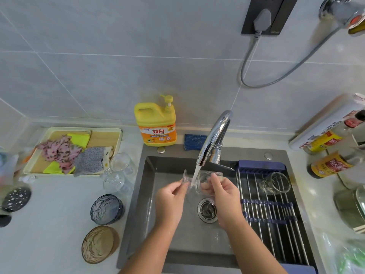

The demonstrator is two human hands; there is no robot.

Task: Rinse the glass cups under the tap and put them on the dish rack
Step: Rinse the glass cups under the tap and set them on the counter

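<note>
Under the running tap (213,139), the left hand (171,196) pinches the foot of a stemmed glass (203,177); the right hand (225,196) fingers (214,181) wrap its bowl. A glass cup (275,183) lies on the dish rack (276,214).

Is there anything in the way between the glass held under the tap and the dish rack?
Nothing visible blocks it. The dish rack lies directly right of the held glass cup, past the right hand. A second glass already sits on its far part; the nearer bars are bare.
</note>
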